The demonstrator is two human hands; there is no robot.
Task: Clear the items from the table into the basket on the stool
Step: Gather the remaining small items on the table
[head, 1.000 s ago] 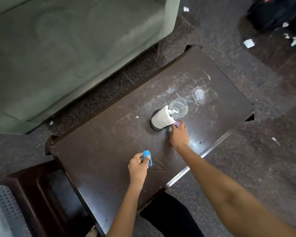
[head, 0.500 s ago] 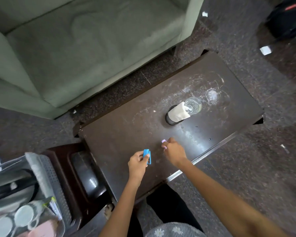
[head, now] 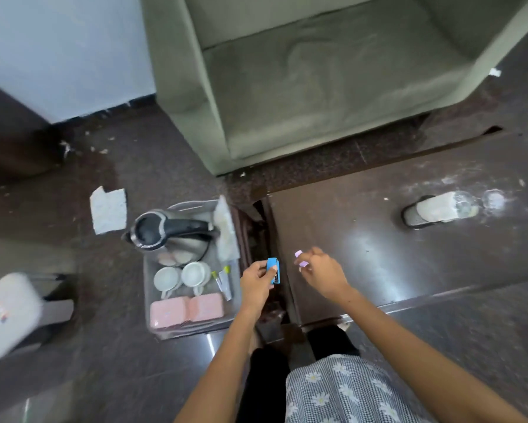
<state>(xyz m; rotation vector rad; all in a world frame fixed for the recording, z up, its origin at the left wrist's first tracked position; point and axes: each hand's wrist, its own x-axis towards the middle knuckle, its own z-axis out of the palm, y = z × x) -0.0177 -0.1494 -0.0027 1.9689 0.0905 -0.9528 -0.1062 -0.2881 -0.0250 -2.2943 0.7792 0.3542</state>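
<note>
My left hand [head: 256,283] grips a small blue stapler-like item [head: 274,270] in the gap between the dark table [head: 378,257] and the grey basket [head: 192,326] on the stool [head: 245,230]. My right hand [head: 322,274] hovers over the table's left end and pinches a small lilac piece [head: 298,254] in its fingertips. Far right on the table stand a black holder [head: 410,219] with white tissue [head: 436,207] and a clear glass [head: 464,206] beside it. The basket holds a kettle [head: 168,236], two white cups [head: 180,277] and pink boxes [head: 186,309].
A green sofa [head: 317,87] stands just behind the table and basket. A white bin [head: 9,312] sits on the floor at the left, with a scrap of white paper [head: 108,209] beyond the basket. My legs are close under the table's near edge.
The view swung left, bringing the basket in. My right hand left the tissue holder with the lilac piece and came near my left hand, which carried the blue item past the table's left edge.
</note>
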